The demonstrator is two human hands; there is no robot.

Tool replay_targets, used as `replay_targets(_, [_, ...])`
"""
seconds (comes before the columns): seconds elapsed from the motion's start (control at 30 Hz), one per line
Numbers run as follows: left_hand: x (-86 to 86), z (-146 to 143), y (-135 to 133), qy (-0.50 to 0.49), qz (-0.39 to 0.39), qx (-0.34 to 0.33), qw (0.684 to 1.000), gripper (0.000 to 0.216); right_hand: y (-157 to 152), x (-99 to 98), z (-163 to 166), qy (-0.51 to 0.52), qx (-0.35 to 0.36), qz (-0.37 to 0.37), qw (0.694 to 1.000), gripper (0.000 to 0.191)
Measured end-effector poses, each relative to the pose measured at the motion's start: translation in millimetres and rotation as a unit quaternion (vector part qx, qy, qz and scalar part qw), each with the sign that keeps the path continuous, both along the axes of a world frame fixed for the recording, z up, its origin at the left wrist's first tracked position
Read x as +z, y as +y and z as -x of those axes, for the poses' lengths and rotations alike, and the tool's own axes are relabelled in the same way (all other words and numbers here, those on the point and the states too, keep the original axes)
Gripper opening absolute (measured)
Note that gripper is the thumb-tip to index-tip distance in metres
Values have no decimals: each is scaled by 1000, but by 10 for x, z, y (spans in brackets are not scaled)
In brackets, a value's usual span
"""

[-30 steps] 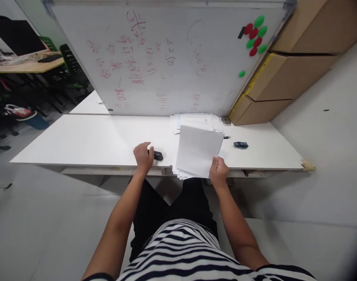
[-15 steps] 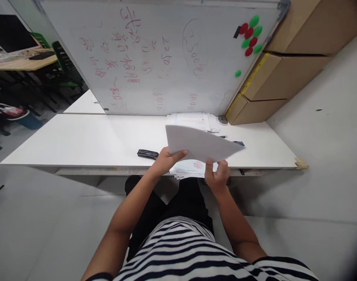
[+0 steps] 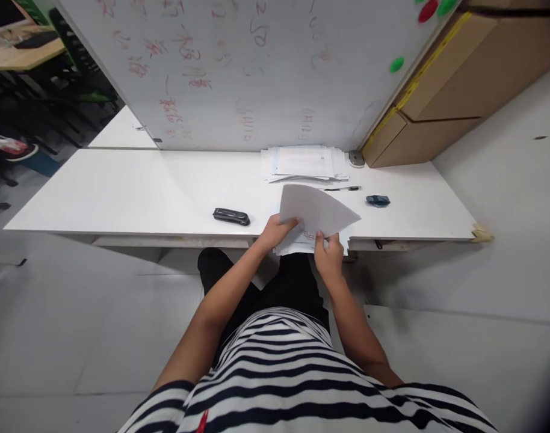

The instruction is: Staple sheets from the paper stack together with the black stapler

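Between my hands is a sheet of paper, blank on the side facing me and bowed upward. My left hand pinches its left edge, thumb on top. At the near edge, my right hand has the sheet between thumb and fingers. Beneath it lie printed papers with a round red stamp, slightly over the desk's front edge. A black stapler rests on the desk left of my left hand. Beyond the sheet is a pen, and farther right a small dark blue object whose kind I cannot make out.
Behind the sheet, a stack of papers lies against the whiteboard at the back of the white desk. A grey mouse-like object sits beside it. Cardboard boxes are stacked at right, near the wall.
My view has tilted down, showing more of the paper stack. The held sheet has come down closer to the printed papers, and its far edge has moved toward me. Both hands still grip it.
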State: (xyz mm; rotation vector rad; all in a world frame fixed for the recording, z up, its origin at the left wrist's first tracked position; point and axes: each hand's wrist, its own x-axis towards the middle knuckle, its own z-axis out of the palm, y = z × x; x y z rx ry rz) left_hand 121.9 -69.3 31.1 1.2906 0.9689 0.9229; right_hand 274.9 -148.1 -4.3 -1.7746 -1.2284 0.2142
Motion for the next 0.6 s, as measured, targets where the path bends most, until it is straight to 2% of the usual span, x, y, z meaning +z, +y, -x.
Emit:
replay_targets(0.13, [0,52,-29,9,-2,-2,1000,38,-15,-5,10,3,5,14,1000,30])
replay_targets(0.27, [30,66,-95,12,3,23,1000,35,-32,3,39,41,4,69,997,36])
replay_targets(0.3, [49,67,-125,1,7,30,1000,35,-41,12,50,62,7,63,996,41])
replay_targets(0.37, [104,67,-200,-41,20,39,998,35,-66,44,85,119,16,0,993,56])
replay_targets(0.43, [166,64,-279,-102,38,52,993,39,-107,94,147,196,34,-79,977,72])
replay_targets(0.5, [214,53,-348,-162,60,71,982,47,-168,149,241,290,55,-113,949,81])
replay_targets(0.6, [213,29,-433,-219,83,95,967,56,-285,194,418,423,119,-69,896,71])
